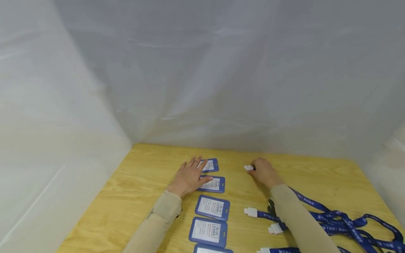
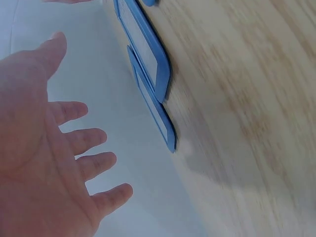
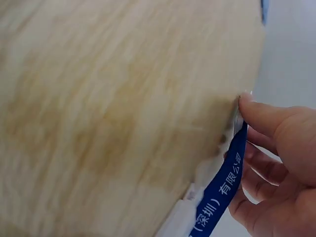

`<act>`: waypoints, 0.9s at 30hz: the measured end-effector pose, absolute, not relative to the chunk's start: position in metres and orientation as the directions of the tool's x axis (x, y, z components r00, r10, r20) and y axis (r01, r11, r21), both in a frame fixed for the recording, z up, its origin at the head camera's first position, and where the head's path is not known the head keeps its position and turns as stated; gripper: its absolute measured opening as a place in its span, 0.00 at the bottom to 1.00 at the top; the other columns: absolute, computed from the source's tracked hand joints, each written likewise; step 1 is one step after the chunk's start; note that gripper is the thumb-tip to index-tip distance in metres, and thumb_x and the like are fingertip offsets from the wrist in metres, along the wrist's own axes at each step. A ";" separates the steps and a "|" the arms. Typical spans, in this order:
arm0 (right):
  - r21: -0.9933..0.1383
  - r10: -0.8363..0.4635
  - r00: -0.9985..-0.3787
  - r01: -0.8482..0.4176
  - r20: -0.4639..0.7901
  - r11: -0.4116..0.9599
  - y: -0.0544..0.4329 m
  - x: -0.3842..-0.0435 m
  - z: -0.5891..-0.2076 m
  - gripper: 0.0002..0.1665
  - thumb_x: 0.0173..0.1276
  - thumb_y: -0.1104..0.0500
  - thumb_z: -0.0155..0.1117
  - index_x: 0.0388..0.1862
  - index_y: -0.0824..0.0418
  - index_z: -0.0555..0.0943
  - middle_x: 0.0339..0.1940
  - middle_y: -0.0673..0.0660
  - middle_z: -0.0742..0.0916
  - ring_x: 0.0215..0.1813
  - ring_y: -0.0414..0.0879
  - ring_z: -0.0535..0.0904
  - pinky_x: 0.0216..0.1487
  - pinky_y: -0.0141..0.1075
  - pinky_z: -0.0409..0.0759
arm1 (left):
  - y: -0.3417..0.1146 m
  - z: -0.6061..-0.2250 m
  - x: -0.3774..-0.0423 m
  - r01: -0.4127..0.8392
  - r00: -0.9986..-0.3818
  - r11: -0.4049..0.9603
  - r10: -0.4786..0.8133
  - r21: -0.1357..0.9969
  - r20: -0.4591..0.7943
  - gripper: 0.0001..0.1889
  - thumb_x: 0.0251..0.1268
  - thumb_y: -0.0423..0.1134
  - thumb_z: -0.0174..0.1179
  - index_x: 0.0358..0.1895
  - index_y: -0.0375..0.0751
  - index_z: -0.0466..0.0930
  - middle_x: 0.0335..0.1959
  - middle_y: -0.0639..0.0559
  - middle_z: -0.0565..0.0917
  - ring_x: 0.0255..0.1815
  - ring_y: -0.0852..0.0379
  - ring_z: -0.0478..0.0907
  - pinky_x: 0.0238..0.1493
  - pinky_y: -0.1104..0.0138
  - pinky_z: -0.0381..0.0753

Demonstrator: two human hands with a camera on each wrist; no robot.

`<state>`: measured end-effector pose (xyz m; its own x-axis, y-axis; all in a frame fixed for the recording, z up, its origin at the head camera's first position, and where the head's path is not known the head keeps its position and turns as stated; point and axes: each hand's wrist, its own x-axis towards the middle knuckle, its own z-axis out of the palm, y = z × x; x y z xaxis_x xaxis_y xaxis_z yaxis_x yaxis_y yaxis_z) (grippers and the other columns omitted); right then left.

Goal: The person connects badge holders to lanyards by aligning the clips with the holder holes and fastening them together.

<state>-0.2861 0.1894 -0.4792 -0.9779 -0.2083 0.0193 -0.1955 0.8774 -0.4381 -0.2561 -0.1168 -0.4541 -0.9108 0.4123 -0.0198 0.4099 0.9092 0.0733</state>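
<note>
Pinching the lanyard (image 3: 224, 185) near its clip (image 1: 248, 168), the right hand (image 1: 265, 172) should avoid twists; the left hand's (image 1: 187, 177) fingers spread wide.

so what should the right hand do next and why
Probably rest the lanyard end's clip on the table and let go: the right hand holds it roughly level with the far card, and other clips already lie beside nearer cards.
</note>
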 end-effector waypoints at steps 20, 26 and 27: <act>-0.444 -0.256 -0.964 -0.260 0.071 0.857 0.191 -0.289 -0.482 0.15 0.69 0.62 0.69 0.50 0.70 0.85 0.48 0.65 0.87 0.53 0.60 0.82 0.57 0.54 0.82 | -0.121 -0.475 -0.288 0.452 -0.861 0.880 0.473 0.143 -0.187 0.40 0.70 0.75 0.41 0.78 0.58 0.63 0.81 0.45 0.59 0.81 0.39 0.55 0.77 0.44 0.61; -0.430 -0.277 -0.958 -0.283 0.079 0.857 0.183 -0.291 -0.484 0.15 0.68 0.62 0.70 0.51 0.68 0.86 0.49 0.64 0.87 0.53 0.59 0.82 0.58 0.53 0.81 | -0.114 -0.477 -0.288 0.464 -0.845 0.870 0.491 0.165 -0.213 0.39 0.71 0.74 0.39 0.78 0.60 0.63 0.82 0.48 0.58 0.82 0.38 0.53 0.77 0.43 0.60; -0.428 -0.283 -0.955 -0.292 0.084 0.856 0.181 -0.292 -0.484 0.15 0.68 0.62 0.70 0.52 0.68 0.86 0.49 0.64 0.87 0.53 0.59 0.82 0.58 0.53 0.81 | -0.113 -0.476 -0.287 0.468 -0.842 0.867 0.496 0.169 -0.213 0.39 0.71 0.74 0.40 0.78 0.60 0.63 0.82 0.48 0.58 0.82 0.39 0.52 0.77 0.43 0.60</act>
